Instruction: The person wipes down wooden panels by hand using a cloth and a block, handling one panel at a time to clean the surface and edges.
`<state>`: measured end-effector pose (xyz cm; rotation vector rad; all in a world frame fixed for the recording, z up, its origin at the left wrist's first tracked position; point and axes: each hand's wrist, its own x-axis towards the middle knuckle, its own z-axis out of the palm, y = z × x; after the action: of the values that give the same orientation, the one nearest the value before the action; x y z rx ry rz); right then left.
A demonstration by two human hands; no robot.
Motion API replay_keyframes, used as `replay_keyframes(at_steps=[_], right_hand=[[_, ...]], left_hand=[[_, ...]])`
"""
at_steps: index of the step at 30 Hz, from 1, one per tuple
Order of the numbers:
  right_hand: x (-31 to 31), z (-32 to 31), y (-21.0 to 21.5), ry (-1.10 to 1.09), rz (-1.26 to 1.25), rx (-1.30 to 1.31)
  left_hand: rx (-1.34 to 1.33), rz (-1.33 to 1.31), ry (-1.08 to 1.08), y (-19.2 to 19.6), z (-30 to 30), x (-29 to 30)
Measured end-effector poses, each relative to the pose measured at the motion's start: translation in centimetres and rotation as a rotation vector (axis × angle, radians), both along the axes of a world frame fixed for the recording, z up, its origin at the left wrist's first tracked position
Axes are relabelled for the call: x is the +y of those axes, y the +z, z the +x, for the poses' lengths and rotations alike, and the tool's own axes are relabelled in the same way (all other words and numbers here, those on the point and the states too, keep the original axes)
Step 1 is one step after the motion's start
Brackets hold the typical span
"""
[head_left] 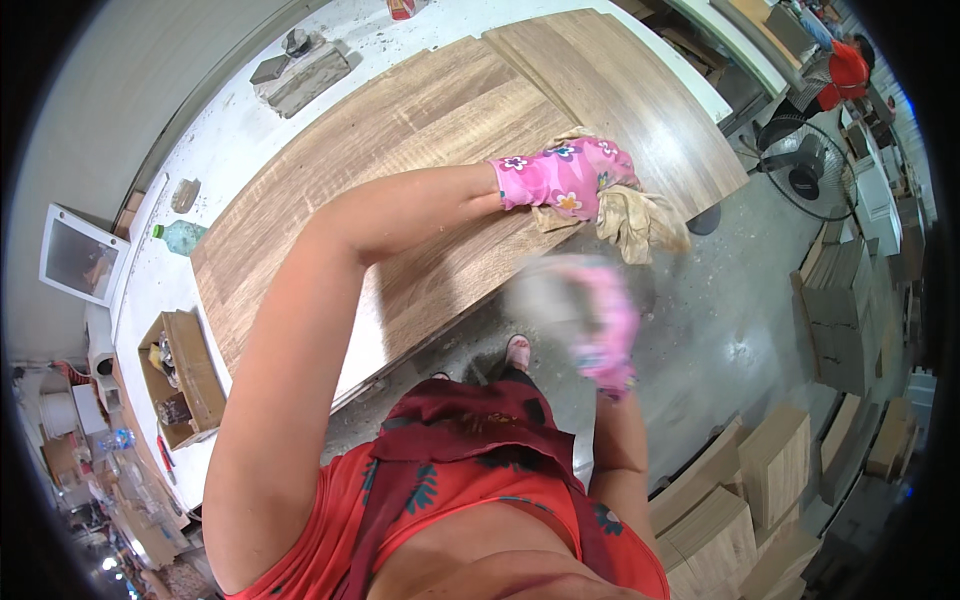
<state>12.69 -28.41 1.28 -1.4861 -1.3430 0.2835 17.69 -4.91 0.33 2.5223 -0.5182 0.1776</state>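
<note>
My left hand (575,180), in a pink flowered glove, is closed on a crumpled cream cloth (642,225) at the near right edge of a wood-grain board (400,150). Part of the cloth hangs over that edge, and some shows under the glove. My right hand (608,325), also in pink, is off the board on its near side and smeared by motion. A pale greyish blur (545,295) shows beside its fingers; I cannot make out what it is. A second wood-grain board (640,100) lies along the far right of the first.
The boards lie on a white table (225,130) with a grey block (305,80), a green-capped bottle (182,237) and an open cardboard box (195,370). A standing fan (808,165) and a person in red (846,75) are right. Cut panels (710,535) stand lower right.
</note>
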Motion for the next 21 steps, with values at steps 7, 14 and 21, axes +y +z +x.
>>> replay_keyframes(at_steps=[7,14,21], right_hand=[[14.6,-0.3,1.1,0.696,-0.270,-0.109],[14.6,-0.6,1.5,0.697,-0.227,-0.119],[14.2,0.0,2.2,0.695,-0.272,-0.090]], left_hand=[[-0.080,-0.092,-0.234,-1.9,2.1,1.5],[-0.026,0.009,0.184,-1.3,-0.9,11.4],[0.047,0.067,0.893,-0.1,-6.4,27.1]])
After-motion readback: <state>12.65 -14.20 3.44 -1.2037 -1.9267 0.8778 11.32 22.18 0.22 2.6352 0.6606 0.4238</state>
